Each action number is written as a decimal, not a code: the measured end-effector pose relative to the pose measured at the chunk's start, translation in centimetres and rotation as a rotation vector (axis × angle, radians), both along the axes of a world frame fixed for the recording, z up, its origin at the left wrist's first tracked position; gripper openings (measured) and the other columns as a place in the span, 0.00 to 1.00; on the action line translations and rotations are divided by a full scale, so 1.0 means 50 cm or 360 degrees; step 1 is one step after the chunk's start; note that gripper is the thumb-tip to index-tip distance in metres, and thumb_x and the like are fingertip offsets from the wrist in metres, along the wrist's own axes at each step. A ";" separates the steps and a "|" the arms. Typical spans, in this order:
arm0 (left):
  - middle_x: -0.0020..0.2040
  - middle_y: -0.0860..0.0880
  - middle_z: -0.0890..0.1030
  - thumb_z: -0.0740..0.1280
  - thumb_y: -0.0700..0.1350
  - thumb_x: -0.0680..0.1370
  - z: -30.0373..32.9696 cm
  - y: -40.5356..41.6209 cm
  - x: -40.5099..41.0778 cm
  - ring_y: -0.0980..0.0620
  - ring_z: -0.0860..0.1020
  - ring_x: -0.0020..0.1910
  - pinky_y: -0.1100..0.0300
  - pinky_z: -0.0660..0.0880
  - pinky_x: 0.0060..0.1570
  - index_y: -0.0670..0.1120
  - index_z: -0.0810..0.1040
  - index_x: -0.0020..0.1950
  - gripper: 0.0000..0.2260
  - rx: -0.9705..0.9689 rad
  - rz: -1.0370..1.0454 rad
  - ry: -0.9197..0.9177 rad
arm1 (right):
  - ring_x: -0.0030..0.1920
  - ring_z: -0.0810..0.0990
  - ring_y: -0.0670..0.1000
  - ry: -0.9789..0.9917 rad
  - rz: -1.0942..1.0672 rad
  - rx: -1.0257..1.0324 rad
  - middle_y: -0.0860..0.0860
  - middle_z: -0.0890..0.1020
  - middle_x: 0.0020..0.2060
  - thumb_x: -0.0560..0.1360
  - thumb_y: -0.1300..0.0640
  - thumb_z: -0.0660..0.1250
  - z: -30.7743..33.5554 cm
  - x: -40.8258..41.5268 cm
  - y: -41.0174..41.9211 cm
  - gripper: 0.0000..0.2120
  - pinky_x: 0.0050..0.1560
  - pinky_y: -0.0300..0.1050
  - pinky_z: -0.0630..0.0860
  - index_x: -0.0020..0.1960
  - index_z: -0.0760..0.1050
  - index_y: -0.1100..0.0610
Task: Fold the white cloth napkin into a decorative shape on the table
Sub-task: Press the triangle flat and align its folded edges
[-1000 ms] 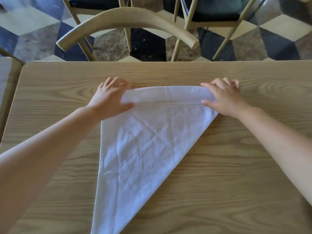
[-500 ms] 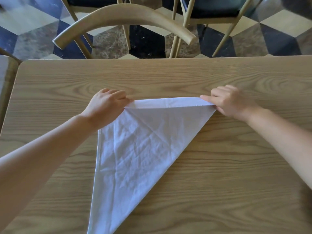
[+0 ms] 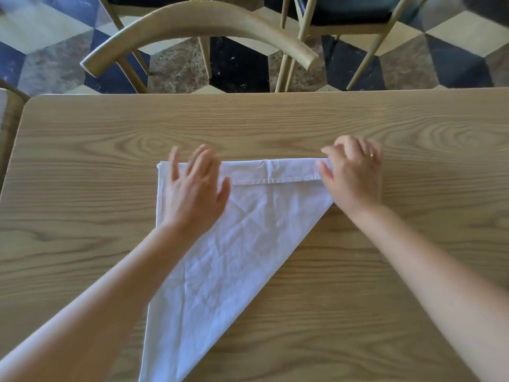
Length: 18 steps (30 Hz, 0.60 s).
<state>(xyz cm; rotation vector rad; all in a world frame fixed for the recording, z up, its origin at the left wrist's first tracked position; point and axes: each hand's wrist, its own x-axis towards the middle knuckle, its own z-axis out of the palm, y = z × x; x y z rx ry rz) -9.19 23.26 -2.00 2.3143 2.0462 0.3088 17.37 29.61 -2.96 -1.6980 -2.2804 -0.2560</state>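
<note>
Where tabletop (image 3: 413,271) carries it: white napkin (image 3: 220,271) mid-surface, triangle, near tip cut off by frame edge. Folded band (image 3: 275,172) along napkin's far edge, long axis left-right. Left hand (image 3: 192,188) flat on band's left end, grip spread, blurred. Right hand (image 3: 352,175) at band's right end, grip pinching fold; fingertips partly hidden.

No legible text or markings

Left hand (image 3: 192,188) flat, fingers spread — right hand (image 3: 352,175) curled, pinching
</note>
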 end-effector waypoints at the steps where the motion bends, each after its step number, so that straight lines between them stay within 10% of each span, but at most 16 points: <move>1: 0.69 0.43 0.70 0.51 0.52 0.77 -0.006 0.014 0.033 0.47 0.64 0.72 0.43 0.47 0.71 0.42 0.71 0.64 0.22 -0.0080 -0.0030 -0.0045 | 0.58 0.74 0.59 0.0068 -0.0027 -0.0092 0.59 0.78 0.54 0.73 0.54 0.63 -0.005 -0.029 0.004 0.13 0.65 0.58 0.61 0.54 0.77 0.59; 6: 0.77 0.51 0.52 0.44 0.57 0.77 -0.051 0.046 0.150 0.54 0.48 0.76 0.40 0.41 0.70 0.50 0.52 0.76 0.29 -0.0313 -0.0209 -0.0011 | 0.76 0.46 0.53 0.0191 -0.0030 -0.0622 0.54 0.51 0.76 0.81 0.54 0.50 -0.030 -0.126 0.004 0.25 0.73 0.55 0.43 0.76 0.50 0.56; 18: 0.78 0.48 0.51 0.46 0.63 0.76 -0.053 -0.012 -0.018 0.50 0.47 0.76 0.48 0.46 0.73 0.55 0.52 0.76 0.29 -0.0332 0.0007 -0.0006 | 0.75 0.41 0.48 -0.0009 -0.0316 -0.0754 0.52 0.45 0.76 0.79 0.46 0.40 -0.036 0.034 0.002 0.28 0.73 0.53 0.38 0.76 0.42 0.56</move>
